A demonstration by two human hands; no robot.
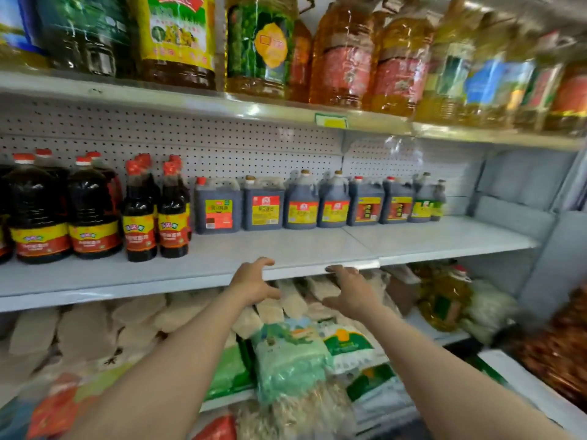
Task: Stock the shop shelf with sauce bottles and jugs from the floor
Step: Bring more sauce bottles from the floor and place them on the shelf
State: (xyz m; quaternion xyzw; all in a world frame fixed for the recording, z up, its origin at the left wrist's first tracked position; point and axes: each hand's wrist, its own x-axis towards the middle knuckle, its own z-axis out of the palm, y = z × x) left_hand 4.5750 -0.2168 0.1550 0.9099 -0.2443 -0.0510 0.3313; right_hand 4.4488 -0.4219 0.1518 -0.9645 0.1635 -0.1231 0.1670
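Note:
The middle white shelf [286, 249] carries a row of dark sauce jugs [263, 204] along its back, from the centre to the right. Tall dark sauce bottles [139, 214] with red caps stand at its left. My left hand [254, 284] and my right hand [352, 290] both hover at the shelf's front edge, fingers spread and loosely bent. Neither hand holds anything. The two hands are about a jug's width apart. The floor does not show in this view.
Large oil jugs [343, 52] fill the top shelf. Bags of rice and grain [292, 360] are piled on the lower shelf under my arms. The front half of the middle shelf is bare. A grey side panel [521, 198] closes the shelf at the right.

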